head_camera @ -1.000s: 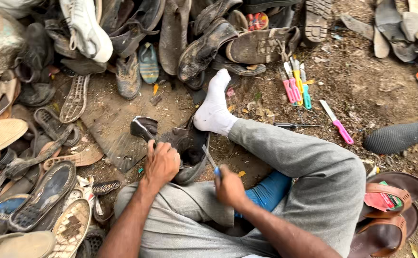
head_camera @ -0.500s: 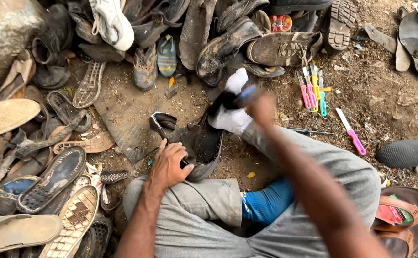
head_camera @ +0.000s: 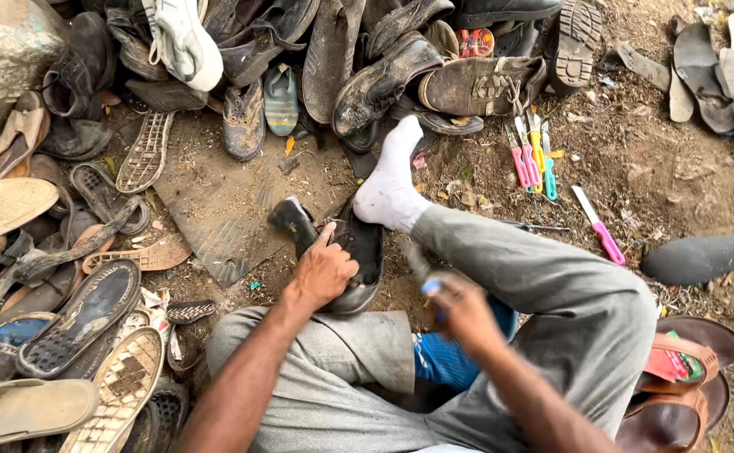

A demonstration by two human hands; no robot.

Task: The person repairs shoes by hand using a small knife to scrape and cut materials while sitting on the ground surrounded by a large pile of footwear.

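- The right hand was nearest the camera, blurred, its fingers curled tight around a small blue-handled tool whose thin metal tip pointed up toward the shoe.
- The left hand lay just beyond it, fingers bent over the rim of a worn black leather shoe, the forefinger stretched out along the upper; the palm pressed the shoe down.
- That shoe rested on the lap, against the grey trouser leg, with its black heel sticking out to the left and touching the white-socked foot at its far side.
- A flat grey-brown board lay on the dirt beneath the heel.
- To the left, loose soles and sandals lay heaped together.
- To the right, a pink-handled knife lay on the soil, well apart from the hands.
- Farther off, a cluster of pink, yellow and turquoise-handled tools lay side by side.
- Along the far edge, a pile of muddy old shoes and one white sneaker were stacked.
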